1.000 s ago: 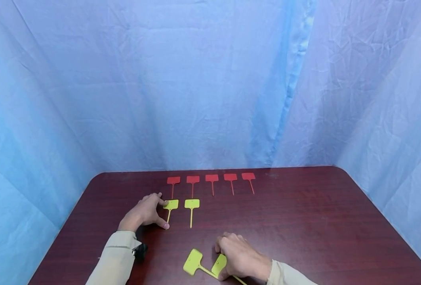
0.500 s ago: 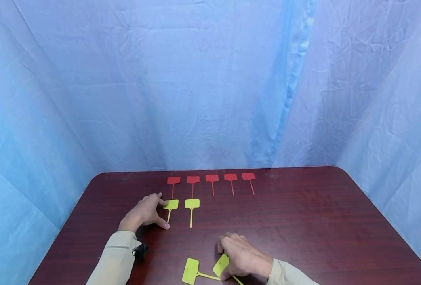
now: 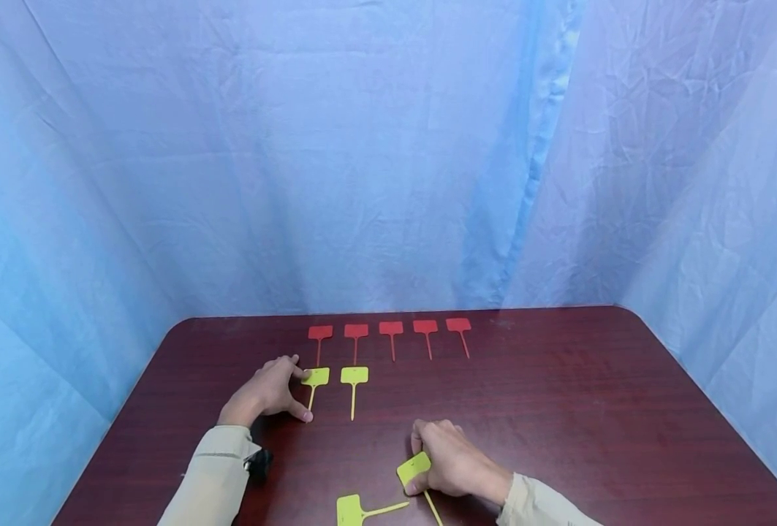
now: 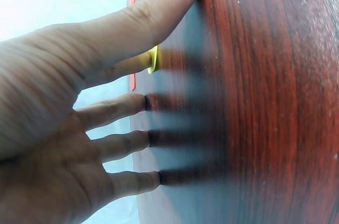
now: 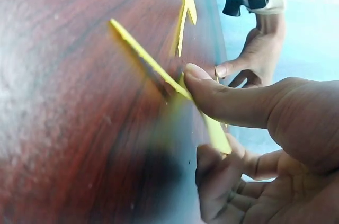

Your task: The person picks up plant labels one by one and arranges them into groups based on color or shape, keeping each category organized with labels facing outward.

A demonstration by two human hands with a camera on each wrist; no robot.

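Note:
My right hand (image 3: 454, 460) pinches a yellow T-shaped plant label (image 3: 414, 466) between thumb and fingers near the front of the table; its stem (image 5: 148, 60) slants away in the right wrist view. With fingers spread, my left hand (image 3: 266, 391) rests on the table. Its index fingertip touches the plate of another yellow label (image 3: 319, 378), and the thumb lies at the end of that stem. Just right of it lies a matching yellow label (image 3: 354, 375), stem toward me. A loose yellow label (image 3: 349, 508) lies sideways at the front, partly cut off by the frame.
A row of several red labels (image 3: 391, 328) runs along the far side of the dark wood table (image 3: 559, 409), stems toward me. Blue-white cloth (image 3: 388, 161) hangs behind and on both sides. A black clip (image 3: 259, 463) sits at the left cuff.
My right hand has moved slightly right and away from me, drawing its yellow label off the loose one. That loose label has turned and slid toward the front edge. The left hand stays still.

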